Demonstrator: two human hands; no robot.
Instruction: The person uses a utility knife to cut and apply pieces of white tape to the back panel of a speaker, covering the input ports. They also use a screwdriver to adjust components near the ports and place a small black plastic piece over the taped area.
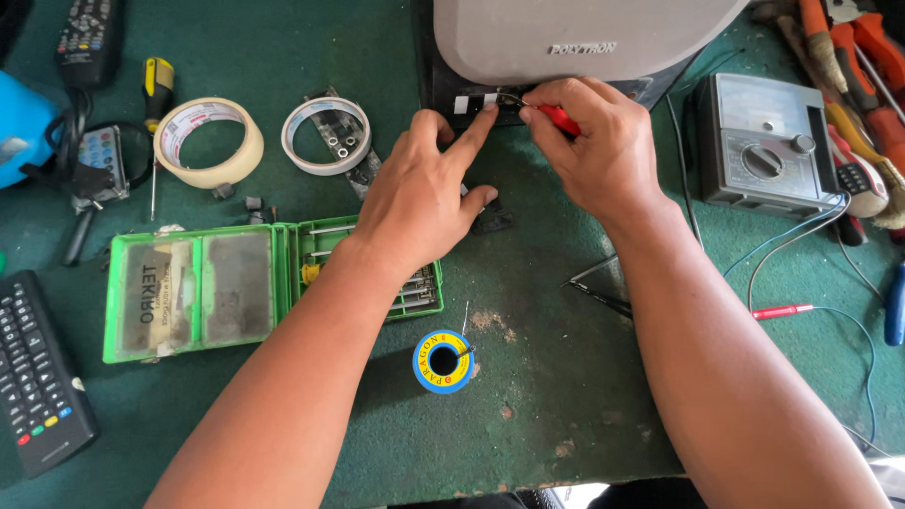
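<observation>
The right hand point(603, 151) grips a small red-handled tool point(558, 119), its tip at the bottom edge of the grey device point(566, 33). The left hand point(419, 193), open, presses one finger just beside that tip. It is best to keep the finger firm and the tool steady.

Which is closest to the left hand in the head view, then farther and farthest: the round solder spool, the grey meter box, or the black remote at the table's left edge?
1. Blue-and-yellow solder spool, just below the left hand.
2. Grey meter box, far right.
3. Black remote, lower left edge.
</observation>
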